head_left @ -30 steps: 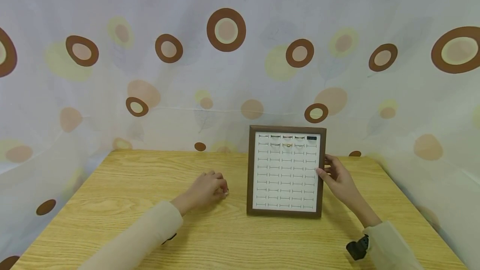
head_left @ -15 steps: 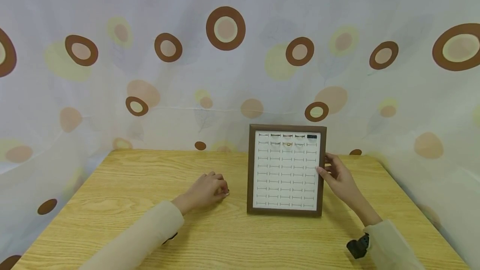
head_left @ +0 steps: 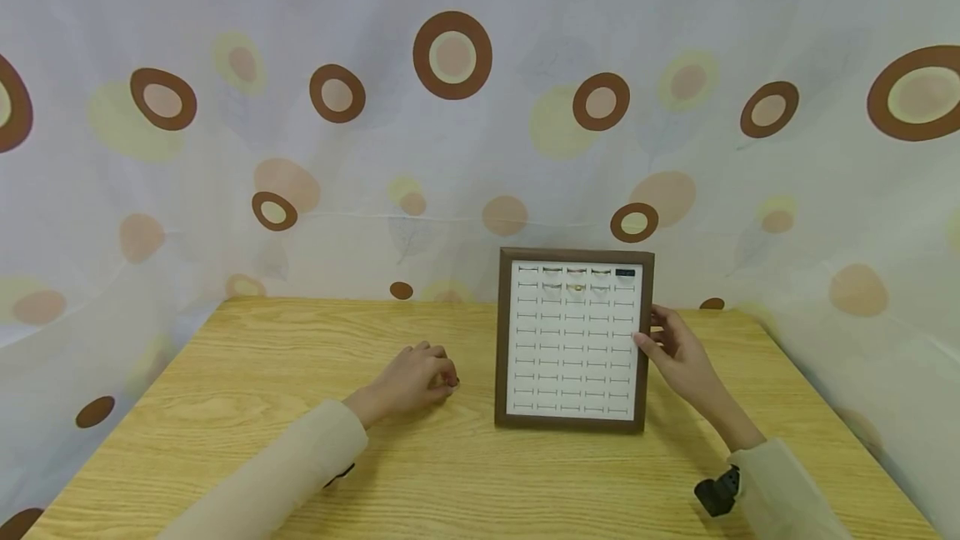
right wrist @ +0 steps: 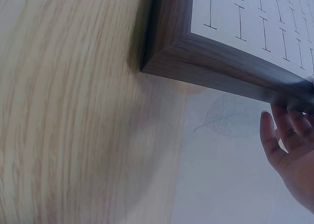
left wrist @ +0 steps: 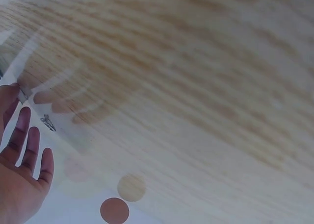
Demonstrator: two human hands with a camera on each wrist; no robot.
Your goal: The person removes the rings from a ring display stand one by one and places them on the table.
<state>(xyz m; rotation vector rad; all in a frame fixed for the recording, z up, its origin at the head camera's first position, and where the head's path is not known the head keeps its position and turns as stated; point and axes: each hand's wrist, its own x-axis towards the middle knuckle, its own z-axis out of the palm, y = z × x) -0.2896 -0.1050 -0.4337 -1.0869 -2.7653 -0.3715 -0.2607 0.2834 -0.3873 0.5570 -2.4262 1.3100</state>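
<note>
One brown frame (head_left: 570, 422) stood face toward us on the right half of the table (head_left: 420, 482), its white panel (head_left: 572, 340) lined with rows of short slots. Near the top we counted six small rings (head_left: 576, 287), three in the first row and three in the second, with a dark block (head_left: 625, 272) in the first row's far right slot. The right hand (head_left: 681, 367) gripped the frame's right edge, thumb on the front and fingers round behind. Well to the left of the frame, the left hand (head_left: 416, 377) was low over the wood, pinching a tiny thing (head_left: 457, 382) we could not make out. Both arms wore pale sleeves (head_left: 281, 469), and we saw a black device (head_left: 717, 492) at the right cuff. Behind the table hung a pale cloth (head_left: 480, 148) printed with brown, peach and yellow circles.
</note>
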